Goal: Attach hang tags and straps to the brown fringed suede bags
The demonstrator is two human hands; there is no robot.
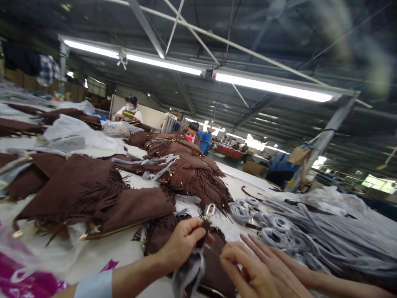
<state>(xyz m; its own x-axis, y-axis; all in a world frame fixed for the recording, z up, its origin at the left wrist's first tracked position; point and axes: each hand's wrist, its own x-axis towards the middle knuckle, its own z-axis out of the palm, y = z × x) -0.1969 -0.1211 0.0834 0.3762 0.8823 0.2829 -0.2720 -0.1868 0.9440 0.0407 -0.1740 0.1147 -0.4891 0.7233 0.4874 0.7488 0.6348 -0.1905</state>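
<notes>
Between the thumb and fingers of the left hand (184, 236), a dark strap (201, 240) was pinched near its end, a pale metal clasp (211, 210) standing up just beyond the fingertips. Grey wrapping (190, 271) hung around the strap below that grip. The right hand (265, 267) was apart from the left, its thumb and forefinger curled toward each other and its other fingers stretched out; whether it pinched anything small could not be told. Under and between the hands lay a brown bag (217, 267) with a gold-coloured edge, and no join between it and the held strap could be made out.

The work looked to be partway through: the clasp hung on nothing visible, and grey-covered straps (325, 229) lay heaped right of the right hand, with coiled ones (276, 236) just beyond its fingers. Fringed bags (83, 186) lay left of the left hand, and a larger pile (189, 165) rose beyond both; how many were finished could not be judged.

Left of the left forearm, a purple plastic bag (27, 269) bore white marks, cut off and too blurred to read. No brand or label was legible.
</notes>
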